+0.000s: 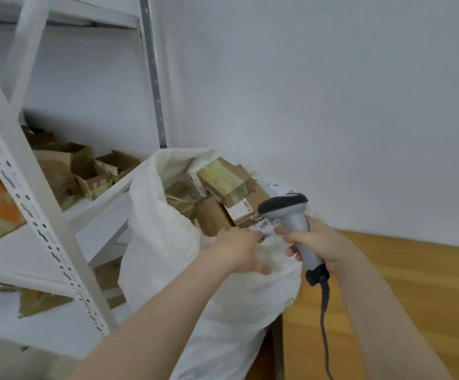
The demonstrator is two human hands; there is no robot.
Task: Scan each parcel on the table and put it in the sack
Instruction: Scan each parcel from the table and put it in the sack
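Fingers (pixel 252 234) of the left hand (pixel 239 250) pinch a half-hidden parcel (pixel 266 228); right hand (pixel 322 244) grips the scanner (pixel 295 223).

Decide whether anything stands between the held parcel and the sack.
Nothing visible does. The left hand holds the parcel over the open sack; the scanner in the right hand is beside it.

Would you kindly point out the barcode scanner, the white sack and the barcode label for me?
barcode scanner (pixel 294 219): head view, on the grey handle below its dark head.
white sack (pixel 165 242): head view, on its bare left wall.
barcode label (pixel 265 225): head view, on the printed bars.
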